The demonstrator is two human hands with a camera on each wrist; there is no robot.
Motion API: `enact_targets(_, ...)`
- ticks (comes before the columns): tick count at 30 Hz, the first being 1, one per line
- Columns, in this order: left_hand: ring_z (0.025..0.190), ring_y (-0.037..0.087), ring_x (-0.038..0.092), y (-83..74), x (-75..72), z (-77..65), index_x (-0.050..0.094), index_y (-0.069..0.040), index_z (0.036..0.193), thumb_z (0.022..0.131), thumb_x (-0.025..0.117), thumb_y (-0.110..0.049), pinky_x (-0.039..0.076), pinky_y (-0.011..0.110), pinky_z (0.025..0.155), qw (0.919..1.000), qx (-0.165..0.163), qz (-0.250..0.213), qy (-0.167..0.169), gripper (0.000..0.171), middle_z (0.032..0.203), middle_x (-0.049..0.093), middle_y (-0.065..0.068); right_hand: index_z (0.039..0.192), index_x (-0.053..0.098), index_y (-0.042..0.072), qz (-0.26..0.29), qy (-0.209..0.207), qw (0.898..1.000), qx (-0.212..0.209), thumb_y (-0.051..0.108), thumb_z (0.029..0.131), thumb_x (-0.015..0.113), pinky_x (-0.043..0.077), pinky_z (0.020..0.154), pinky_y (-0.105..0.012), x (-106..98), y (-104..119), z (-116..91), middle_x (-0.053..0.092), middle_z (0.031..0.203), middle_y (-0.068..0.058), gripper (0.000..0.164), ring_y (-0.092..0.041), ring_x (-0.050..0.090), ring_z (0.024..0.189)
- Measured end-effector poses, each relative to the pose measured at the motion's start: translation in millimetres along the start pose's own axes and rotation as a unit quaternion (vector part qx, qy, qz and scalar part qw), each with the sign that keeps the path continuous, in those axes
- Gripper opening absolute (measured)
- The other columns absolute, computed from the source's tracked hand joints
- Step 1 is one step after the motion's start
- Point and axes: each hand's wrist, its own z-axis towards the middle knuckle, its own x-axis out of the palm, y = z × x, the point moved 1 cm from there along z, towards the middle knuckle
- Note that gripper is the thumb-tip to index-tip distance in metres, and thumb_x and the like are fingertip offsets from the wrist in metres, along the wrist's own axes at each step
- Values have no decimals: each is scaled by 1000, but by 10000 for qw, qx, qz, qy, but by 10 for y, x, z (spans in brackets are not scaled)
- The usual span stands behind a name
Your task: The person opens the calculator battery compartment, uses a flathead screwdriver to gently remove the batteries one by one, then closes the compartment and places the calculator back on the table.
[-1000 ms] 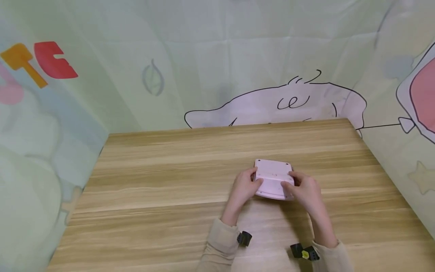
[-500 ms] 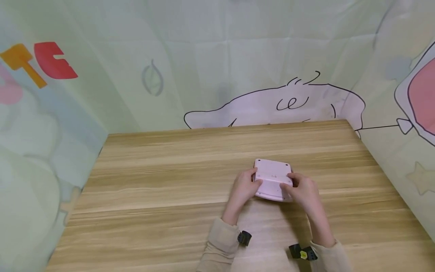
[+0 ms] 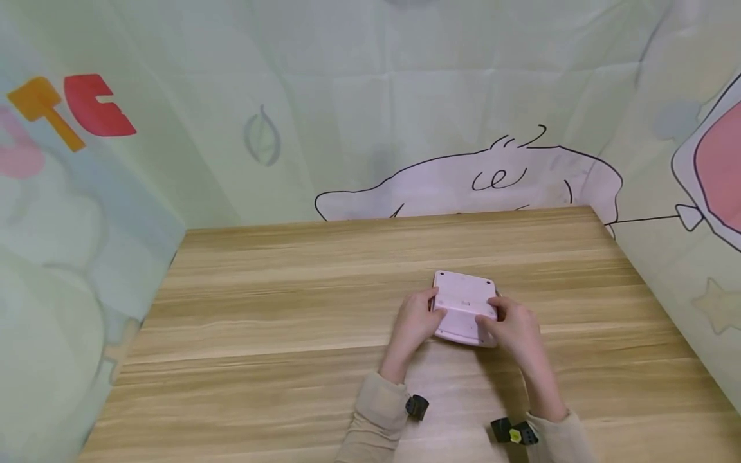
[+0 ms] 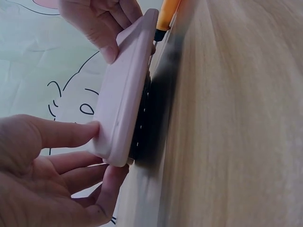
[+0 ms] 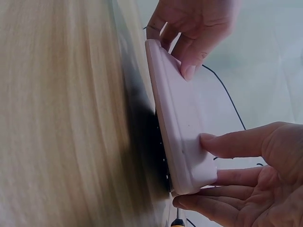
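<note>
A pale pink calculator (image 3: 465,287) is held with its back up. Dark round spots mark its far corners, and a raised ridge crosses the middle. Its face points down and shows only as a dark underside with small white marks in the wrist views. My left hand (image 3: 415,315) grips its left edge, thumb on the back and fingers under the rim. At the right edge my right hand (image 3: 517,325) holds it the same way. Beside the right hand, an orange-handled screwdriver (image 4: 167,15) shows in the left wrist view; the head view hides it.
Everything is above a wood-grain table (image 3: 260,321). A printed curtain (image 3: 347,96) stands behind the table's back edge and along its sides. Black wrist cameras (image 3: 417,407) are worn at both cuffs.
The calculator has turned slightly, its right near corner shifting a little toward me and to the left. My right hand moves with it; the left hand barely shifts. Both hands keep their grip.
</note>
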Motion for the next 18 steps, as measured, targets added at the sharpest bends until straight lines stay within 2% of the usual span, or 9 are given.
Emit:
enact_targets(10,122,34,56,32,18,3,60,3,126,82,66,-4,43,43,105,9997,188,162,-45,45,126,63,20,122,59,-9,-381,-172,9988,-250,15,84,70,51,84,-49,32,-7,-3,65,112,-29,46,-34,62,95)
enact_targets(18,121,34,57,47,25,1,60,5,125,82,65,-3,44,44,104,9990,312,316,-26,44,126,63,20,117,61,-8,-407,-179,9985,-331,14,83,72,51,74,-42,41,-11,-1,66,102,-24,42,-28,58,84)
